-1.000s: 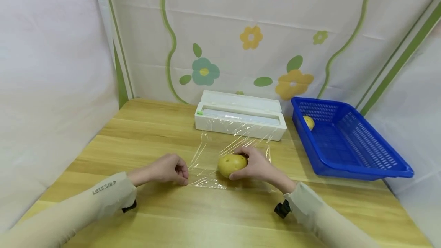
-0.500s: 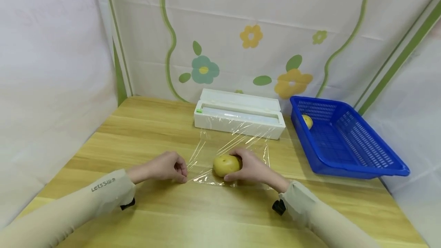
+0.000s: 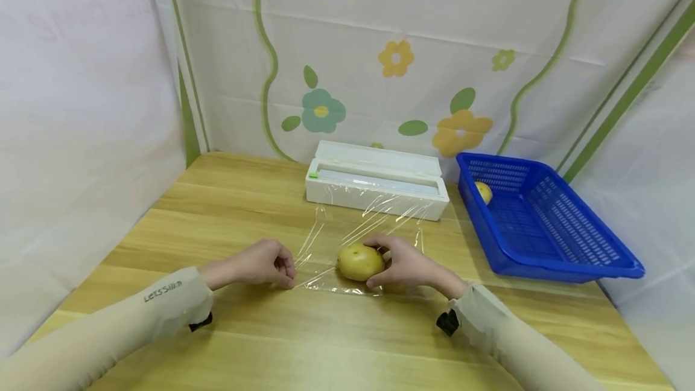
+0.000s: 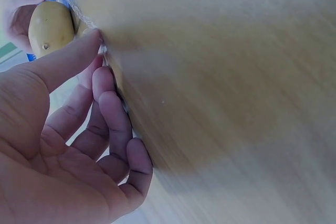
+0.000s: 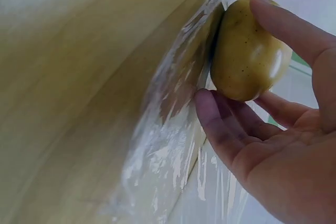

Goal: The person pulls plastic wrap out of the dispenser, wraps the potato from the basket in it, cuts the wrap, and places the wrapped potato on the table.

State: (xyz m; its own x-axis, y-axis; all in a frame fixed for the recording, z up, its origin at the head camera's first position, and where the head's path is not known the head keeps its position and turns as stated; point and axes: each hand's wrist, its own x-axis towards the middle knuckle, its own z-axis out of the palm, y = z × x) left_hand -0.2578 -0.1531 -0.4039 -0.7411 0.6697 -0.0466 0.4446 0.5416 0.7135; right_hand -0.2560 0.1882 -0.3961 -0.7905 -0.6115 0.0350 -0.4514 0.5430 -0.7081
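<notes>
The left hand (image 3: 266, 264) pinches the near left corner of a clear sheet of cling film (image 3: 331, 288) between thumb and fingertip, low over the table. A yellow potato (image 3: 359, 262) lies on the film, right of that hand. At the potato's right end is the right hand (image 3: 404, 264), its thumb on the near side and fingers on the far side, with a gap at the palm. In the right wrist view, the thumb overlaps the potato (image 5: 247, 56), and fingertips reach its lower end beside the film (image 5: 163, 145).
Behind the film stands a white cling film box (image 3: 374, 198), lid raised, with the sheet running out over its front. A blue plastic basket (image 3: 499, 252) at the right holds another potato (image 3: 483, 192). All stand on a wooden table (image 3: 239, 330) with a printed curtain (image 3: 353, 35) behind.
The potato has shifted slightly left on the film with the right hand. Over the last half second the right hand has drawn back a little to the right. The left hand keeps its pinch.
</notes>
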